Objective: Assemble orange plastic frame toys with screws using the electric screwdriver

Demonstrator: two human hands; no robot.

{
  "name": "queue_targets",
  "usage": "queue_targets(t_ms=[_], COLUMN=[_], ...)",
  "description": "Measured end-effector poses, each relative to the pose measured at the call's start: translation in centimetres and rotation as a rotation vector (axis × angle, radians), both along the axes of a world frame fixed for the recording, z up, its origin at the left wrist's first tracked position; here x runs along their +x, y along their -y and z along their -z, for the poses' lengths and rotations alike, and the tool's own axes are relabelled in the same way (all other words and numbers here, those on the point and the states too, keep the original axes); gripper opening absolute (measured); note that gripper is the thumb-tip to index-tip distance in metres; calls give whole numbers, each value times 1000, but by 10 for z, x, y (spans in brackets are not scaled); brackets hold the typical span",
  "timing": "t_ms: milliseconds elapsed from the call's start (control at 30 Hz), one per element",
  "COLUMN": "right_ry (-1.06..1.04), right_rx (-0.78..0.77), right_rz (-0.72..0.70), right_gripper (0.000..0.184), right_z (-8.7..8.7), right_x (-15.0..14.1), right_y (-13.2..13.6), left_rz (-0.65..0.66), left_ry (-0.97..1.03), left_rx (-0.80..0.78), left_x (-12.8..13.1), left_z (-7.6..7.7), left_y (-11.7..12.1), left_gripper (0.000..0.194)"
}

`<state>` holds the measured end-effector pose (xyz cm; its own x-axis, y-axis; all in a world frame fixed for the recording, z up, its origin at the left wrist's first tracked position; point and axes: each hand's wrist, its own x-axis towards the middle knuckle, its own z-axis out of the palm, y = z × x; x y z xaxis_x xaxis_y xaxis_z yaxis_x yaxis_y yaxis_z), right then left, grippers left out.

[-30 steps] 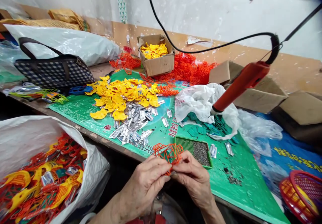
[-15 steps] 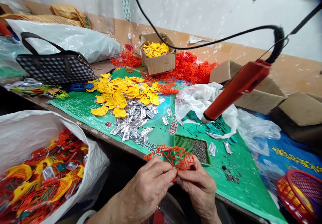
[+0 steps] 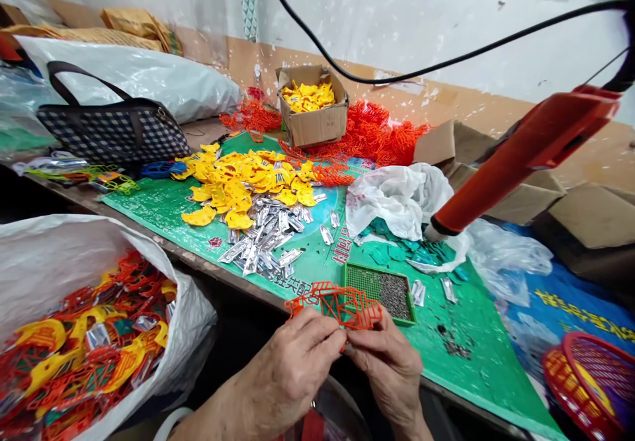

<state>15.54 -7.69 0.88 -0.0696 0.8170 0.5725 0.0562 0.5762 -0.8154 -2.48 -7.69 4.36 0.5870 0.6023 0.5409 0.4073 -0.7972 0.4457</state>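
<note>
Both hands hold one orange plastic lattice frame (image 3: 342, 307) over the table's front edge. My left hand (image 3: 292, 361) is closed on its left and lower part, and my right hand (image 3: 389, 361) grips its right end. The fingertips meet below the frame and hide its lower part. Just behind it lies a green tray (image 3: 358, 279) with small dark metal screws (image 3: 394, 294) in its right half. A red electric screwdriver (image 3: 520, 163) hangs tilted at the right, its tip above several dark green plastic pieces (image 3: 421, 252).
Yellow plastic parts (image 3: 238, 180) and silvery pieces (image 3: 270, 233) lie heaped on the green mat (image 3: 163, 213). A white sack (image 3: 183, 282) of orange and yellow items stands at left. A cardboard box (image 3: 317, 123), white plastic bag (image 3: 397, 196) and red basket (image 3: 590, 375) are around. A black cable (image 3: 397, 79) hangs overhead.
The hanging screwdriver has swung to the right and its cable has shifted with it. Both hands keep hold of the orange frame, the right one slightly further left.
</note>
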Motion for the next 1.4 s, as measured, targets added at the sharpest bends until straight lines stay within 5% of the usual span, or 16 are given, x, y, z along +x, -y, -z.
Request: queue_targets(t_ms=[267, 433, 633, 933, 1400], right_ry=[381, 155, -90, -256, -239], right_rx=[71, -140, -319, -454, -471], right_rz=[177, 65, -13, -54, 28], right_gripper=[28, 22, 23, 16, 13], right_z=[1, 4, 15, 23, 26], right_x=[-6, -2, 1, 3, -2], right_y=[9, 2, 0, 1, 6], left_rz=[-44, -176, -348, -303, -159], left_ry=[-29, 171, 104, 109, 61], left_rx=[39, 116, 168, 164, 102], left_x=[0, -6, -15, -5, -3], left_z=[11, 10, 13, 12, 11], left_y=[-2, -3, 3, -1, -6], left_gripper=[21, 31, 25, 20, 17])
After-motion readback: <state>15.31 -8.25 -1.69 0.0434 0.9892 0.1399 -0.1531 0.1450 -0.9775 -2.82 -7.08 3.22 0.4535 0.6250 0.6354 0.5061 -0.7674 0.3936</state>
